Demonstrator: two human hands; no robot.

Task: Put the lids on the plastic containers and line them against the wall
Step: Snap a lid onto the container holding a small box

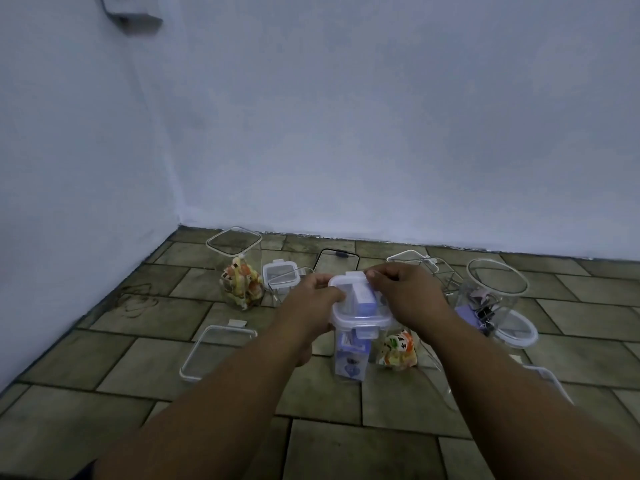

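— Where are my hands?

— I see both bare forearms reaching forward, converging on the lidded container (353, 327). My left hand (311, 303) is at its left side, fingers (337, 295) curled over the lid's left edge.

— And the right?

— My right hand (403, 294) is at its right side, fingertips (375, 273) pinching at the far edge of the top.

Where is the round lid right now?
The round lid lies flat on the floor at the right, in front of the round jar holding binder clips.
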